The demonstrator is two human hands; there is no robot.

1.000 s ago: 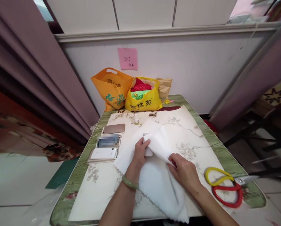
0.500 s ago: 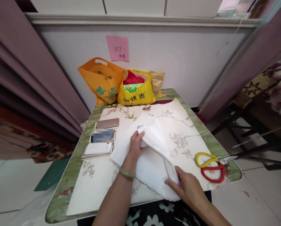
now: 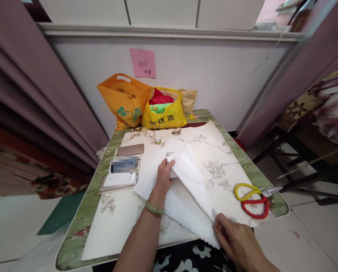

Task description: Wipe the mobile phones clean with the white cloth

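Note:
A white cloth (image 3: 186,204) with a scalloped edge lies on the table in front of me, folded over on its right side. My left hand (image 3: 165,172), a green bangle on its wrist, closes on the cloth fold and on a slim phone (image 3: 171,154) under it. Only the phone's top end and a bit of its side show; the cloth covers the rest. At the near right edge of the cloth, my right hand (image 3: 234,232) has curled fingers pinching the fabric. Red-and-yellow handled scissors (image 3: 256,200) lie open to the right of it.
Several phones (image 3: 120,179) are lined up at the left. A small bottle (image 3: 158,138) and a brown loop (image 3: 176,132) sit beyond the cloth. Along the back stand an orange bag (image 3: 126,102), a filled yellow bag (image 3: 165,117) and a tan pouch (image 3: 188,100). Floral paper (image 3: 101,234) covers the green table.
My right hand has slid slightly right and toward me along the cloth, its fingers now more curled. The upper flap lies straighter and flatter. My left hand keeps its hold.

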